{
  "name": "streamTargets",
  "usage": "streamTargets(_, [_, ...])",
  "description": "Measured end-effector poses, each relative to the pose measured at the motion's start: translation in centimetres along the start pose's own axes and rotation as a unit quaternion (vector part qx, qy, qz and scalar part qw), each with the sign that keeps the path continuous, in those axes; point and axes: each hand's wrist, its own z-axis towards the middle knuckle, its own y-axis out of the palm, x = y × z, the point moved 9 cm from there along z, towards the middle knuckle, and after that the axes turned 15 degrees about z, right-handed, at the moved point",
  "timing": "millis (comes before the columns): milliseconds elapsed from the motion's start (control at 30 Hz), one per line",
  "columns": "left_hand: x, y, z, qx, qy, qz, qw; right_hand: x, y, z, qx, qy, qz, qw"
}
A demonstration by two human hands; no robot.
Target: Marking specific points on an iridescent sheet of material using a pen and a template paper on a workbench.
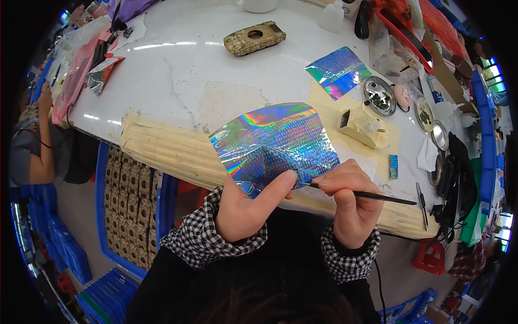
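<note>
My left hand (253, 208) holds a shiny holographic sticker sheet (280, 135), its thumb pressed on the sheet's near edge. The sheet is bent, with rows of small marks across it. In my right hand (356, 202) is a pair of slim black tweezers (386, 197), pinched between the fingers. Their tip reaches the sheet's near right edge, close to my left thumb; whether it grips a sticker is too small to tell. Further back on the table lies a camouflage-patterned model tank hull (254, 38) with a round hole in its top.
A second holographic sheet (339, 70) lies right of centre, near a taped block (362, 127) and a round dish of small dark parts (379, 96). A thin pen-like tool (422, 206) rests at the right. Lower left, a blue crate (102, 216) holds several camouflage hulls. Another person (40, 146) sits at the left.
</note>
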Motion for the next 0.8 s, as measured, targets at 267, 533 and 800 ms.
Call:
streamTargets(267, [-0.3,-0.1,-0.1,-0.007,0.004,0.011,1.0,-0.1,0.0,-0.2,0.01,-0.012,-0.004,1.0])
streamTargets(533, [-0.3,-0.2,-0.1,-0.002,0.013,0.011,1.0,-0.7,-0.8,-0.3,0.05,-0.034,0.015,0.998])
streamTargets(800, [-0.1,-0.1,0.1,0.002,0.005,-0.011,1.0,-2.4,-1.1,-1.1,0.058,-0.102,-0.008,0.993])
